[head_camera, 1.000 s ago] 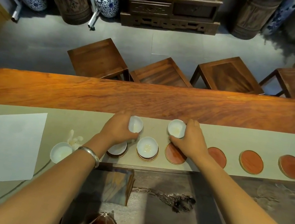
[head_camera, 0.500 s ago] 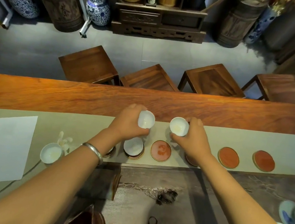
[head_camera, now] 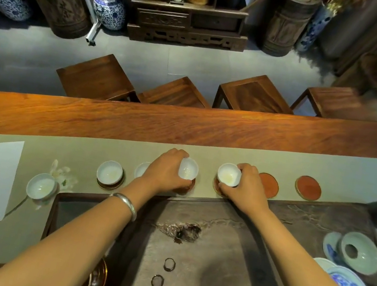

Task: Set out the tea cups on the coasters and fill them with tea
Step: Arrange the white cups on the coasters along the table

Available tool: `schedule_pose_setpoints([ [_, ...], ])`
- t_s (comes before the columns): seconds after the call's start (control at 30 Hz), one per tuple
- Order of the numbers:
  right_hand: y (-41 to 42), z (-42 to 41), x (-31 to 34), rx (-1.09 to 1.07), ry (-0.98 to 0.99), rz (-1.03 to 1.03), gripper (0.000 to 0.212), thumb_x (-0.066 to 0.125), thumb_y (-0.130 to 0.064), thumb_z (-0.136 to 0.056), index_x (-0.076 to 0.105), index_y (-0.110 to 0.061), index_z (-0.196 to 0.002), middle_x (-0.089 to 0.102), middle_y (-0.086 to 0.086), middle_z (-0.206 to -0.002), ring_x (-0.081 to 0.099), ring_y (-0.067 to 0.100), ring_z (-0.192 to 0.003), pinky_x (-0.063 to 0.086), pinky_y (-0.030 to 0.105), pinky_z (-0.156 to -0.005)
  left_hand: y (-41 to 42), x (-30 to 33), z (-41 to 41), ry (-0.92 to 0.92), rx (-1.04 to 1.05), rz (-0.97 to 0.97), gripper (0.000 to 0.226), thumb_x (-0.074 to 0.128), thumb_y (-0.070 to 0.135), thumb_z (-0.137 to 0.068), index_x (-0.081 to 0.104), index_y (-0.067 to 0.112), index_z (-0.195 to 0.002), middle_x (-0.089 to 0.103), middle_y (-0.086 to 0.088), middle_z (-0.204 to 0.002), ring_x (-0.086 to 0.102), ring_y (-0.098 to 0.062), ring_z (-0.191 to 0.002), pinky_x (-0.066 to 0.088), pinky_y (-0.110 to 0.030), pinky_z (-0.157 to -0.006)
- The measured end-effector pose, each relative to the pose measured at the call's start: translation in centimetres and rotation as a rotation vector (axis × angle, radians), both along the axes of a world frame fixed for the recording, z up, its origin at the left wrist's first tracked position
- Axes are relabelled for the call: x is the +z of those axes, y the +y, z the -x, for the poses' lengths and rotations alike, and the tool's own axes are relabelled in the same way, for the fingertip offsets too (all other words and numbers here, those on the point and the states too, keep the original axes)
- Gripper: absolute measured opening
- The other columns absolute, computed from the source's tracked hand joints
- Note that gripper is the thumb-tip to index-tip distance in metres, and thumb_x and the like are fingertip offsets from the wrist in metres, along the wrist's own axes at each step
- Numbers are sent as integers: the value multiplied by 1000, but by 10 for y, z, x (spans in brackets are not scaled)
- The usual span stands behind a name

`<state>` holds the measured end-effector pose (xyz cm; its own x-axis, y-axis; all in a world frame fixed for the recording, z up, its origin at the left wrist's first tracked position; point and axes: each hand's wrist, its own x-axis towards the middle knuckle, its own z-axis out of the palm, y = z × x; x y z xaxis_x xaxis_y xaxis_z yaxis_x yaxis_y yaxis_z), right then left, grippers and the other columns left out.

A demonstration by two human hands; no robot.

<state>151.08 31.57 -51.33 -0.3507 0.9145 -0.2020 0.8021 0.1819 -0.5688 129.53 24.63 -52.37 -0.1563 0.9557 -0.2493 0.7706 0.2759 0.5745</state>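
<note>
Wooden and long, the smooth brown table (head_camera: 110,121) carries a soft grey-green runner (head_camera: 343,175). On it sit round reddish coasters (head_camera: 307,191). The left hand (head_camera: 164,174) grips one small, shiny white cup (head_camera: 188,171) just above a coaster. The right hand (head_camera: 247,188) grips another white cup (head_camera: 228,177) over the next coaster. Two coasters on the right are bare. Left, a cup (head_camera: 110,173) sits on its coaster. Writing at the far right is too blurry to read.
</note>
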Motion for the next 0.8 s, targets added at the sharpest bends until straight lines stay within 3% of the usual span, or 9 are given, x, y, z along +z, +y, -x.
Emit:
schedule_pose_setpoints([
  [0.47, -2, -11, -18, 3, -2, 13, 63, 77, -40, -76, 52, -3, -120, 54, 17, -116, 54, 33, -104, 45, 38, -79, -10, -28, -9, -23, 114, -10, 72, 78, 39, -70, 49, 15, -132, 55, -7, -130, 53, -26, -118, 38, -28, -89],
  [0.6, -6, -8, -14, -17, -15, -41, 81, 77, -49, -74, 45, -5, -135, 51, 15, -126, 47, 31, -119, 41, 38, -95, -17, -21, -8, -43, 125, -38, 85, 76, 46, -72, 39, 16, -143, 47, -8, -142, 46, -26, -129, 37, -36, -103],
  [0.8, 1, 36, 14, 132, 58, -133, 74, 75, -42, -78, 43, -9, -136, 49, 13, -133, 43, 28, -126, 39, 36, -99, -48, 5, 28, 2, 246, -188, 73, 68, 44, -79, 39, 17, -142, 50, -6, -140, 49, -22, -126, 41, -35, -100],
])
